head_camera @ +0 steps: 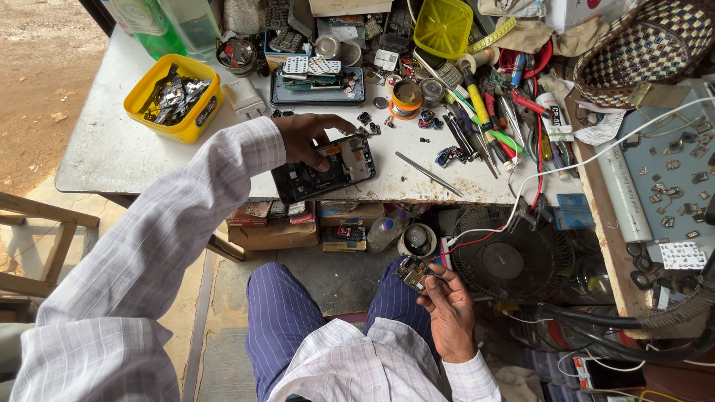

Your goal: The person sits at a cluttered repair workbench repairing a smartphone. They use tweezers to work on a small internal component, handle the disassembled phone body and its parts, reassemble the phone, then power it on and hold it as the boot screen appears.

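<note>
With the board (412, 272) already out and pinched in the right hand (449, 311) over the lap, the left hand (307, 139) grips the opened phone (322, 169) on the table (112, 149), not reassembled.

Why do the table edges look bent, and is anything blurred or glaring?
Head view: the wide lens bows the table edges; daylight is soft and even, with faint shadows and no strong glare; the left hand on the opened phone and the right hand holding a small circuit board look sharp.

Opened phone (322, 170) on table (112, 156) edge; tub (173, 97) behind-left; tweezers (430, 174) right; fan (514, 260) beneath.
</note>
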A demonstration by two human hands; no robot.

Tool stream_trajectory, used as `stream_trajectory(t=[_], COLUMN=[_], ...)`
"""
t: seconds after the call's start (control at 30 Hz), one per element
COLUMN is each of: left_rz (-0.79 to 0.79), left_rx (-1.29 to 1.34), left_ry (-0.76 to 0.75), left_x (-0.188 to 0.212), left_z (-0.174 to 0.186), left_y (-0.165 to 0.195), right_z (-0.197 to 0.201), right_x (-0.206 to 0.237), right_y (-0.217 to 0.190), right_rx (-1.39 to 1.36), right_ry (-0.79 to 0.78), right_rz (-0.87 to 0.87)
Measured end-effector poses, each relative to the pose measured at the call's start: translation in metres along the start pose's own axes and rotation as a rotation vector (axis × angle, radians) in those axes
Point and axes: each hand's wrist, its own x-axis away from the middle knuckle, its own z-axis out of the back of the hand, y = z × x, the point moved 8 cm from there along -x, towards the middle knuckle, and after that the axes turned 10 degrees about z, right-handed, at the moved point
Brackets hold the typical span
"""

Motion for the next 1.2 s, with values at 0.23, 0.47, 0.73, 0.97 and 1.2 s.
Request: stream_trajectory(t=[0.23, 0.47, 0.73, 0.97, 1.2], left_rz=[-0.141, -0.280, -0.174, -0.157, -0.152], left_rx=[0.705, 1.208, 1.231, 1.337, 1.330], left_ry=[0.016, 0.059, 0.248, 0.252, 0.243], left_x=[0.070, 0.107, 0.101, 0.105, 0.107], left_z=[-0.044, -0.201, -0.288, -0.307, -0.306], left_y=[0.033, 0.036, -0.013, -0.032, -0.032], right_z=[0.005, 0.000, -0.056, -0.086, -0.086], right_x=[-0.014, -0.015, -0.005, -0.005, -0.003], right_y=[-0.036, -0.078, -0.076, -0.053, -0.046], right_rx=[-0.025, -0.062, 0.326, 0.433, 0.549], right_ry=[-0.033, -0.068, -0.252, -0.384, -0.409], right_rz=[0.114, 0.243, 0.179, 0.095, 0.078])
